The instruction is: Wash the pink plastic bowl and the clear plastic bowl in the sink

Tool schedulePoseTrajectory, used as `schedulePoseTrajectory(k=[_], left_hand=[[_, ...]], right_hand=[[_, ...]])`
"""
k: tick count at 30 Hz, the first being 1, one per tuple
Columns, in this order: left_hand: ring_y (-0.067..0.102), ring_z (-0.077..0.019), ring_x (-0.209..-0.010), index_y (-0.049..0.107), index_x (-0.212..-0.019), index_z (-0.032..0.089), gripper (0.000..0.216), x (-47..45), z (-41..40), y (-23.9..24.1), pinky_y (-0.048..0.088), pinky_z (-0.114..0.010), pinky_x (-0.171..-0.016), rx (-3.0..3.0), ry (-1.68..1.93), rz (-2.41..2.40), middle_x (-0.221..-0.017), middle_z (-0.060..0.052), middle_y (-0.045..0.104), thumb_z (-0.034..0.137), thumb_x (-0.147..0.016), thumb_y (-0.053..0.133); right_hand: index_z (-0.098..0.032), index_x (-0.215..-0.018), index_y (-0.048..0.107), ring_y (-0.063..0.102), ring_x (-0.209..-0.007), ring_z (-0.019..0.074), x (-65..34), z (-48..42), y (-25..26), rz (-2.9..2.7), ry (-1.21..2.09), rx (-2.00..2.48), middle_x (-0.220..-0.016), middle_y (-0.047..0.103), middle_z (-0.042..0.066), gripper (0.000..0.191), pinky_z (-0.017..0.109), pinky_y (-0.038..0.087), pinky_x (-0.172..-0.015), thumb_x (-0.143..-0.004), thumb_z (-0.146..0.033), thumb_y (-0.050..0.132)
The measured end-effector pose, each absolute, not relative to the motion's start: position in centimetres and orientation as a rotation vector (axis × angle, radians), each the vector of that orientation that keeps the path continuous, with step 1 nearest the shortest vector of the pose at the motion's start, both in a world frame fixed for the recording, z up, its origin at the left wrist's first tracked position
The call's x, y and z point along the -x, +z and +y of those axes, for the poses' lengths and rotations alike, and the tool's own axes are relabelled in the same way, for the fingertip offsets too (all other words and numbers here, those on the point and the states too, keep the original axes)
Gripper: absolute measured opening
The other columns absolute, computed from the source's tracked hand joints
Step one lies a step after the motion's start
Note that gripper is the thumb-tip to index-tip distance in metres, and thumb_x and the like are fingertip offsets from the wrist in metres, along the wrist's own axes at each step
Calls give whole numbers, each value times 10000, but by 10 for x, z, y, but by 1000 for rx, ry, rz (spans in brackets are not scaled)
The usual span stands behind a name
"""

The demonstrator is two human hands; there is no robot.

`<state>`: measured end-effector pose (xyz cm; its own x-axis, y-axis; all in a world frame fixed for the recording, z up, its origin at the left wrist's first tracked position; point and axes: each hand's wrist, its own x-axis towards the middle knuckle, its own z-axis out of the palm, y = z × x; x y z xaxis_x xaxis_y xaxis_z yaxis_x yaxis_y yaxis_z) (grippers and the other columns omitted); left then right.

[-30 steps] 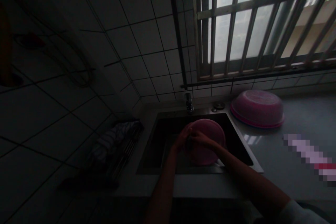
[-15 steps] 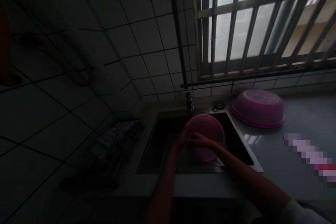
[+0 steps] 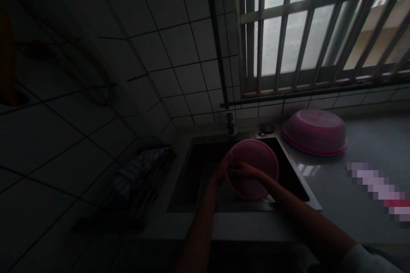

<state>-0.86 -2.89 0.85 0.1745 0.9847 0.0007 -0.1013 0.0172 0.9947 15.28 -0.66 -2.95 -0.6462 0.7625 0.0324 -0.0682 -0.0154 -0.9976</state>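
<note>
Dim kitchen corner, pale tiled wall (image 3: 166, 38) with dark grout lines, daylight only from a barred window (image 3: 288, 34) at upper right.

Left hand (image 3: 222, 170): at the left rim of the pink basin (image 3: 258, 158), fingers gripping the edge. Right hand (image 3: 244, 171): just beside, inside the basin's left wall, fingers bent inward. Too dark to tell if clenched round something small or just pressed to the plastic.

Pink basin: down in the sink (image 3: 296, 179), toward its right half, open side facing up and toward the camera, both forearms coming in from below over the front edge. Pale sleeve (image 3: 365, 260) on the right arm at bottom right.

Behind the basin: faucet (image 3: 229, 124) at the sink's back edge, round metal piece (image 3: 267, 128) to its right. On the counter (image 3: 368, 136), right of the sink: second basin (image 3: 314, 132), also pink, upside down, hint of blue under its rim. Farther right, pixelated patch (image 3: 378, 185) of pinkish white and red, unreadable.

Left of the sink: striped cloth (image 3: 141, 166) on a dark rack (image 3: 156, 183), mostly in shadow. Far left on the wall: looped hose or cable (image 3: 105, 94), plus an orange shape (image 3: 7, 59) at the frame edge, too dark to identify.
</note>
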Motion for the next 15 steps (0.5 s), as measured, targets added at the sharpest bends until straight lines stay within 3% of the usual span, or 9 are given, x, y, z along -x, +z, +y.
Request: schedulePoseTrajectory(k=[3,7,10,15], left_hand=[[472,-378,-1512,715,-1352,213,794,9,-28,8,266,-570,-1307,-1177,1117,1017,-1507,-127,647,755,-775,775],[475,-387,-1508,721,-1345,214,831,3,-28,11,289,-551,-1301,-1139,1126,997,-1542,-131,616,784,-744,782],[465,-388,-1516,722,-1348,218,818,1,-27,11,281,-547,-1307,-1144,1112,970,-1551,-134,606,782,-757,773],[407,-372,-1556,704,-1370,238,780,7,-26,0,207,-574,-1325,-1198,1118,993,-1546,-122,614,764,-796,750]], right_hand=[[-172,-892,723,617,-656,169,-150,-9,-27,-1622,1723,748,-832,734,49,354,278,509,-606,-700,-458,805],[-184,-939,689,623,-710,183,-171,12,-8,-1225,1335,898,-869,722,53,388,273,505,-626,-806,-548,686],[-184,-939,672,630,-751,202,-184,23,-1,-1091,1171,987,-892,719,61,402,285,515,-649,-801,-561,672],[-181,-975,722,659,-826,220,-165,7,-12,-1372,1404,802,-975,756,78,390,317,549,-726,-780,-516,765]])
